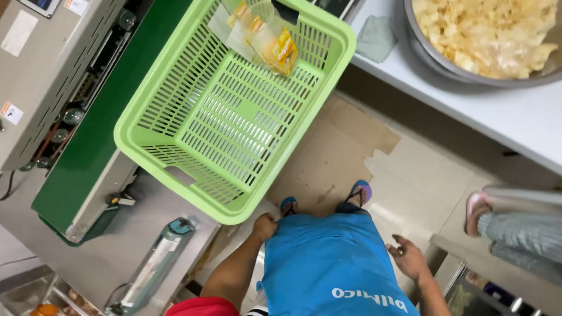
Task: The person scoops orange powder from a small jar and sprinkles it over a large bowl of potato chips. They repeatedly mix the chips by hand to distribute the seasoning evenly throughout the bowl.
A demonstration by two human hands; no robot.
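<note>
Left hand (264, 226) clenched on near rim of green basket (234, 111), held over conveyor end at left; right hand (408, 258) spread, empty. Basket light, stiff plastic, holds one snack packet (270, 41) far side; likely grips best by rim slots

The person wore a bright blue apron (333, 263) of smooth cloth with white lettering across its lower part. Beside the apron, a short red sleeve (202, 306) covered the upper left arm, and both forearms were bare. Beyond the apron's far edge, two sandals with blue and purple straps (358, 191) showed on the feet. No rings or watch were visible.
</note>
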